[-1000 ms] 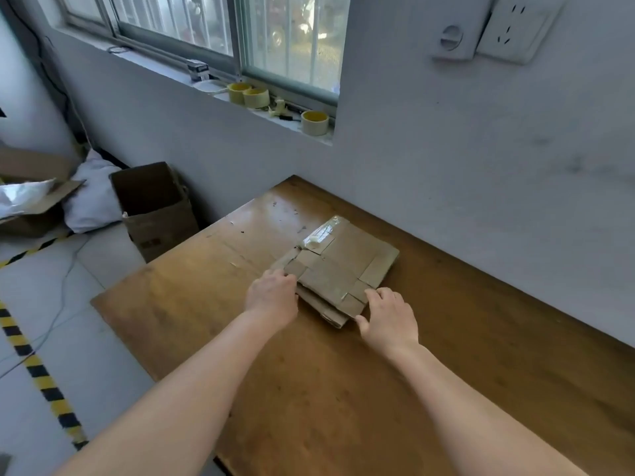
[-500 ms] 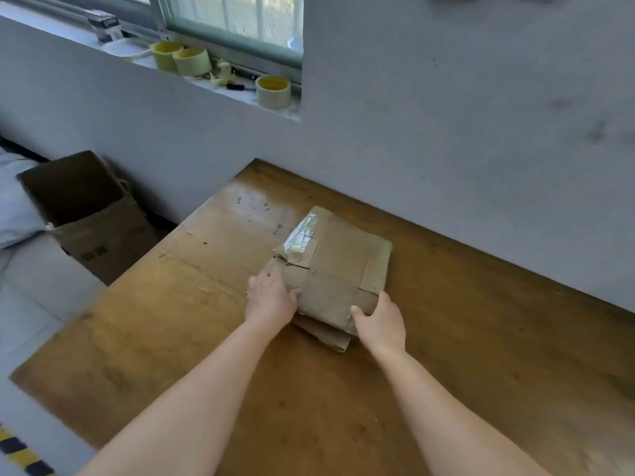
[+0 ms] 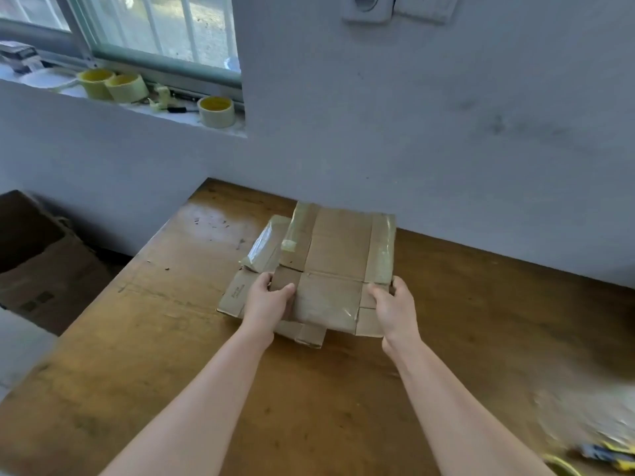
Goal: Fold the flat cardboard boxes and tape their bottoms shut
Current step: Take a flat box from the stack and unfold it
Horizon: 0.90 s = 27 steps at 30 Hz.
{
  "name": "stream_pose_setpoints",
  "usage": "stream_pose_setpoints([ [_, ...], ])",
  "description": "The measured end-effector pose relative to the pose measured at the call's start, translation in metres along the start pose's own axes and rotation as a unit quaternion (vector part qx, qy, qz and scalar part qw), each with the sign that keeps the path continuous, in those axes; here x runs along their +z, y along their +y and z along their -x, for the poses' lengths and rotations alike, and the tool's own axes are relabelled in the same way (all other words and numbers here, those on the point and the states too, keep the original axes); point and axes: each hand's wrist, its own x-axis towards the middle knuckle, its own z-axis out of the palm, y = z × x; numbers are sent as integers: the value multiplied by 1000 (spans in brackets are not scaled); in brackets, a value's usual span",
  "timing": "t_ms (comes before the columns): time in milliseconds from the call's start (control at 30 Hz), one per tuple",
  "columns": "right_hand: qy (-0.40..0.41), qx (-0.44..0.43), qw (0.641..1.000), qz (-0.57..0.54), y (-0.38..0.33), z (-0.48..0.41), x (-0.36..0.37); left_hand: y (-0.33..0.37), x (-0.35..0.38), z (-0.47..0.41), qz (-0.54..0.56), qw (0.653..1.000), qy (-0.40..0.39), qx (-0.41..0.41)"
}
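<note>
Left hand (image 3: 266,304) and right hand (image 3: 395,309), fingers clamped on opposite edges of a flat cardboard box (image 3: 336,255) over the table (image 3: 137,338).

Both bare arms are stretched forward and drawn slightly inward. The left forearm (image 3: 192,400) is seen running up from the lower left, the right forearm (image 3: 453,407) from the lower right. The wrists are held nearly straight.

The left hand (image 3: 266,304) is closed on the near left edge of a flat brown cardboard box (image 3: 336,255). The left thumb (image 3: 287,291) is laid across the top face and the fingers are curled round the edge.

The right hand (image 3: 395,309) is closed on the near right corner. The right thumb (image 3: 376,294) is pressed on top and the fingers are wrapped round the side.
</note>
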Motion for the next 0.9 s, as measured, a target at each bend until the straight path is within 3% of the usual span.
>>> stream_pose_setpoints([
  [100, -3, -8, 1000, -22, -7, 8, -19, 6, 17, 15, -98, 995, 6, 21],
  [200, 10, -27, 999, -30, -10, 11, -45, 15, 42, 36, -248, 967, 16, 57],
  [300, 19, -48, 998, -25, -13, 15, -76, 21, 80, 68, -344, 921, 1, 181],
  [367, 18, -66, 998, -16, -15, 18, -102, 24, 111, 94, -310, 920, -76, 226],
  [500, -10, -62, 998, -13, -17, 28, -160, 30, 174, 149, -178, 950, -200, 159],
  [700, -84, -27, 994, -70, -11, 38, -254, 22, 244, 221, -109, 948, -259, 148],
  [900, -82, 15, 994, -77, -4, 35, -309, 18, 284, 253, -54, 940, -301, 151],
])
